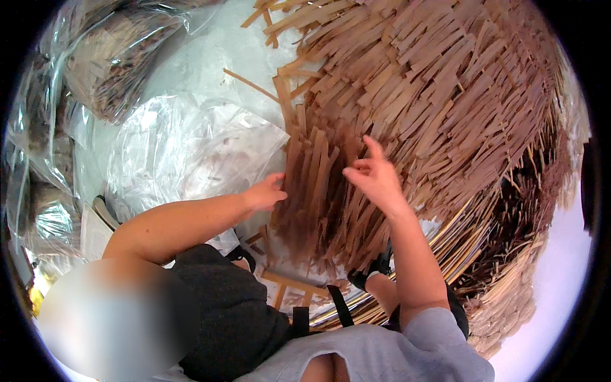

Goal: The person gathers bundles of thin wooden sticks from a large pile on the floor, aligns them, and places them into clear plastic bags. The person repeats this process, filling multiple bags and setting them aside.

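Where the left hand [262, 194] ends, at the left edge of a bunch of upright-lying brown strips [305, 204], its fingers are parted and loosely bent, with nothing visibly held; whether the fingertips touch the strips, I cannot tell. The right hand [378, 179] is over the bunch's right side, part open, index finger pointing away from the body, the other fingers and thumb bent, and no strip can be made out in it. So the bunch lies between the two hands, its near end toward the person's feet. Beyond and to the right of the right hand spreads a large heap of similar strips [433, 83]. Left of the bunch, past the left hand, a crumpled clear plastic sheet [191, 140] lies on the pale floor [219, 54].
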### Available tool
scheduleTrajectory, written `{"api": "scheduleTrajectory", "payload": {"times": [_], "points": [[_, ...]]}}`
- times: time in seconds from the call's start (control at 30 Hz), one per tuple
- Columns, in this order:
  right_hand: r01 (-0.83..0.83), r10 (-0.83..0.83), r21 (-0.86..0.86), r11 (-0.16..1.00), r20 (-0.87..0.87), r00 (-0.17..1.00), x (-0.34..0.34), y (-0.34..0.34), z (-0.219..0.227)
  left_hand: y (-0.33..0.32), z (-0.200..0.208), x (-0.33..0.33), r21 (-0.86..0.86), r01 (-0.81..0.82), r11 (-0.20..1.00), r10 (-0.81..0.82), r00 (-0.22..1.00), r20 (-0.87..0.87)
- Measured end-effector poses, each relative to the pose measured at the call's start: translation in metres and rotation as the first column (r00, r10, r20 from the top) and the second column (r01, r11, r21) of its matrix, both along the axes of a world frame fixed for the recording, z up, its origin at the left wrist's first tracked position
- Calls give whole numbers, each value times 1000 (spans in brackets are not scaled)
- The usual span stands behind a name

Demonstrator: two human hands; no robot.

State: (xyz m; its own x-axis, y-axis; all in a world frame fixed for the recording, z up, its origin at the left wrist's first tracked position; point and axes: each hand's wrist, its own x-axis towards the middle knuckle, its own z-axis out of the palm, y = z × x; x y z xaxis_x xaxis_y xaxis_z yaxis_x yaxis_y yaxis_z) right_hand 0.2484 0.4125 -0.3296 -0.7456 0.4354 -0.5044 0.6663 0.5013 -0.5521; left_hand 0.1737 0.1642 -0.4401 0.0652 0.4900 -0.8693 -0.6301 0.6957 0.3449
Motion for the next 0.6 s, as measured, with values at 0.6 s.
{"api": "scheduleTrajectory", "payload": {"times": [0.6], "points": [[-334, 270, 420, 844, 206, 941, -164, -74, -122, -31, -33, 27, -2, 16, 1000, -16, 996, 83]]}}
